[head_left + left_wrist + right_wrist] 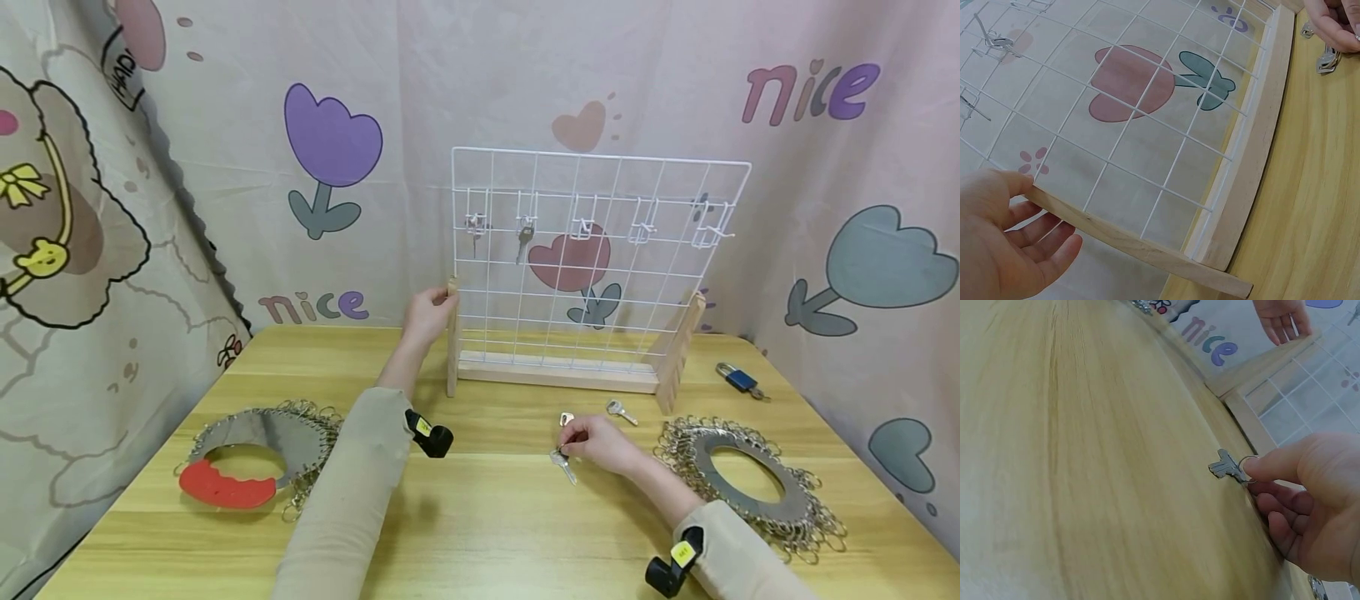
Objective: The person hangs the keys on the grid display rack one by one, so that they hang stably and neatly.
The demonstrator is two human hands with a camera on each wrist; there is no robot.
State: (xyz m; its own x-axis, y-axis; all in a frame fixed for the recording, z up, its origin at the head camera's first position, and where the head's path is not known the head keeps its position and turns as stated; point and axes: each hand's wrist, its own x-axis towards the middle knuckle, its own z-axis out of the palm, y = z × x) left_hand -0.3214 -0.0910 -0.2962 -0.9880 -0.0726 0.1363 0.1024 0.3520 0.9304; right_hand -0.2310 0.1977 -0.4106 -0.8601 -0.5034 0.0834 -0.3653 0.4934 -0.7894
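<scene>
In the head view, my left hand grips the top of the left wooden post of a white wire grid rack. The left wrist view shows the thumb on the post's end, with the other fingers curled below it. My right hand pinches a small key ring between thumb and forefinger, low over the table. Silver keys hang from that ring. Another key lies just behind this hand, and a loose key is farther right. Keys hang on the rack's two leftmost hooks.
A blue padlock lies right of the rack. Near the right forearm is a flat metal ring fringed with wire loops. A similar ring with a red grip lies at left. A printed curtain hangs behind the table.
</scene>
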